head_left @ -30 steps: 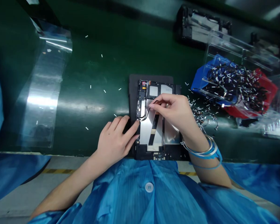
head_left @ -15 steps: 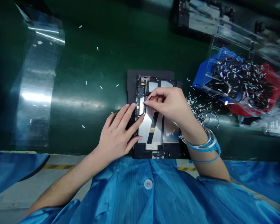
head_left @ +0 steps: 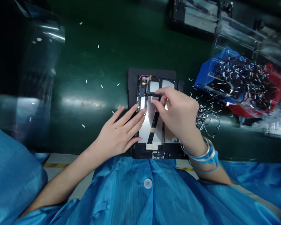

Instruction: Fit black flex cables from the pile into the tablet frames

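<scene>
An opened tablet chassis (head_left: 154,137) lies on a dark mat (head_left: 132,81) on the green belt, its silver plate and circuit boards showing. My left hand (head_left: 120,132) lies flat with fingers stretched out, its tips pressing the chassis's left edge. My right hand (head_left: 178,112) is over the upper middle of the chassis, thumb and fingers pinched on a thin black cable (head_left: 152,93) that runs toward the left board. Bracelets and a blue strap circle my right wrist.
A blue and red bin (head_left: 239,84) full of black cables with white tags stands at the right under clear plastic covers. Loose cables (head_left: 207,118) and white scraps lie beside the chassis. Clear film (head_left: 35,81) lies at the left. Another chassis (head_left: 196,15) sits far behind.
My right hand has shifted up and laid the cable flatter along the upper board; the loop seen before is gone. My left fingers slid further onto the chassis. A blue sleeve came in at lower left.
</scene>
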Tool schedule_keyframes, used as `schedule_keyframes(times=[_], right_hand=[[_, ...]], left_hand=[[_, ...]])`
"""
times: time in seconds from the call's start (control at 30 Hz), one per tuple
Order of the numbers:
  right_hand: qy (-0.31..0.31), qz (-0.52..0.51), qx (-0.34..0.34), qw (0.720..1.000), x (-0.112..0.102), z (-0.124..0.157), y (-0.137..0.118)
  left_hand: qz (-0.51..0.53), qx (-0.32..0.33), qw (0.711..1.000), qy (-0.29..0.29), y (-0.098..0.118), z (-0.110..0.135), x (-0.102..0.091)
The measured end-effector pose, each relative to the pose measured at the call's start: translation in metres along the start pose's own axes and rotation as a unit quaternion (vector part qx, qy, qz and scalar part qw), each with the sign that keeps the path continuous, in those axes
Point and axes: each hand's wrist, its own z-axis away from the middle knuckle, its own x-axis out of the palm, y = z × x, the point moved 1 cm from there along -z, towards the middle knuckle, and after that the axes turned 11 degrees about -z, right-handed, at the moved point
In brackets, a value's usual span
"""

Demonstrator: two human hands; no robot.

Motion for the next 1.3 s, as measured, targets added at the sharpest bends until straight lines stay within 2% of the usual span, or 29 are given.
schedule_keyframes(times=[0.13,0.2,0.43,0.5,0.57,0.67,0.73,0.83,0.93,1.0,1.03,1.13,1.17,1.2,1.23,1.3], right_hand=[[-0.053,0.076,-0.122,0.988,-0.002,0.025,-0.003],[-0.071,0.097,-0.153,0.981,0.001,0.032,-0.001],[-0.062,0.139,-0.133,0.979,0.015,0.019,0.003],[-0.053,0.133,-0.131,0.981,0.011,0.017,0.002],[-0.025,0.109,-0.127,0.986,-0.001,0.024,0.003],[0.06,0.082,-0.061,0.993,-0.021,0.052,0.017],[0.106,0.111,0.028,0.988,-0.029,0.074,0.03],[0.054,0.105,0.095,0.988,-0.026,0.096,0.043],[0.003,0.023,0.115,0.993,-0.017,0.097,0.043],[0.004,-0.044,0.122,0.992,-0.015,0.09,0.039],[0.008,-0.079,0.124,0.989,-0.016,0.087,0.037],[0.013,-0.204,0.115,0.972,-0.019,0.078,0.034],[0.02,-0.246,0.104,0.963,-0.02,0.077,0.035],[0.032,-0.281,0.091,0.955,-0.021,0.076,0.037],[0.049,-0.305,0.077,0.948,-0.022,0.076,0.039],[0.094,-0.322,0.055,0.941,-0.022,0.078,0.046]], left_hand=[[0.008,0.002,1.0,-0.015,0.001,0.0,0.002],[0.012,0.008,1.0,-0.017,0.0,-0.001,0.002],[-0.015,0.001,1.0,-0.008,0.0,-0.005,0.002],[0.0,-0.005,1.0,0.006,0.001,-0.004,-0.001],[0.038,-0.047,0.997,0.046,0.006,0.0,-0.006],[0.073,-0.217,0.965,0.128,0.021,0.016,-0.01],[0.067,-0.306,0.941,0.131,0.037,0.027,-0.006],[0.089,-0.318,0.94,0.085,0.061,0.036,0.005],[0.168,-0.327,0.925,0.093,0.071,0.036,0.011],[0.274,-0.373,0.88,0.11,0.07,0.034,0.009],[0.344,-0.407,0.837,0.122,0.068,0.033,0.006],[0.524,-0.495,0.668,0.185,0.054,0.026,-0.008],[0.554,-0.509,0.624,0.212,0.047,0.022,-0.013],[0.569,-0.513,0.596,0.238,0.037,0.015,-0.019],[0.577,-0.51,0.581,0.263,0.025,0.007,-0.023],[0.584,-0.484,0.573,0.31,-0.006,-0.017,-0.031]])
